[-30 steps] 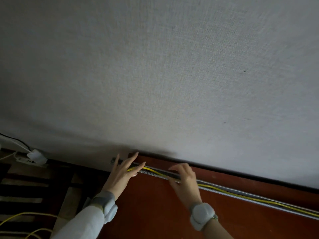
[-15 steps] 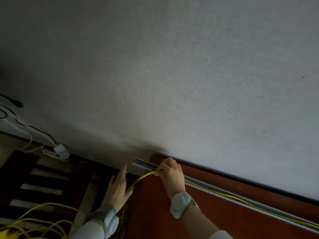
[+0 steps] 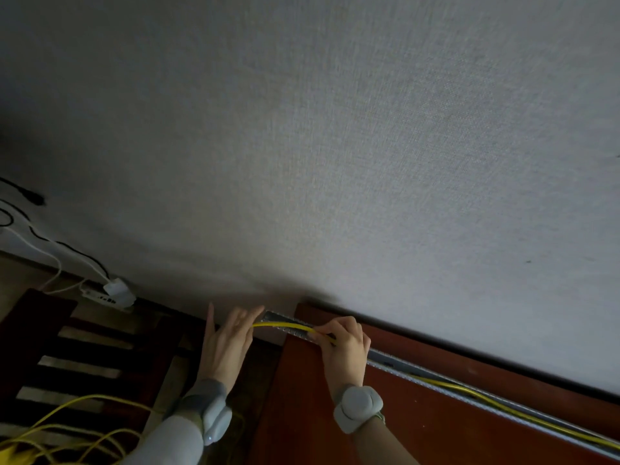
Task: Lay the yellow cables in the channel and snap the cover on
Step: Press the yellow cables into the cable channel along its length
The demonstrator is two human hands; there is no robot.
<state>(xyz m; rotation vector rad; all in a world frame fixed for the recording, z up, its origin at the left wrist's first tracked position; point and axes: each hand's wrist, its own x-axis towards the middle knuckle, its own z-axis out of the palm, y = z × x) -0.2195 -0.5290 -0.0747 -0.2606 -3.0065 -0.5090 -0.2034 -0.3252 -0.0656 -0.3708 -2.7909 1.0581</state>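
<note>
A grey slotted cable channel [image 3: 396, 362] runs along the back edge of a red-brown table [image 3: 419, 421], against the wall. Yellow cables [image 3: 469, 392] lie in it toward the right. My right hand [image 3: 342, 344] pinches a yellow cable [image 3: 285, 326] at the channel's left end. My left hand [image 3: 228, 344] is just left of the channel end, fingers spread, with that cable passing across its fingers. Whether it grips the cable I cannot tell. No cover is in view.
A dark slatted bench [image 3: 73, 360] stands left of the table, with loose yellow cable loops [image 3: 67, 427] on it. A white power strip and adapter [image 3: 114, 293] with black and white cords lie by the wall. The grey textured wall [image 3: 335, 146] fills the upper view.
My view has swung left. My right hand moved left along the channel to its end and pinched the cable. My left hand dropped, then came back up to the cable at the end.
</note>
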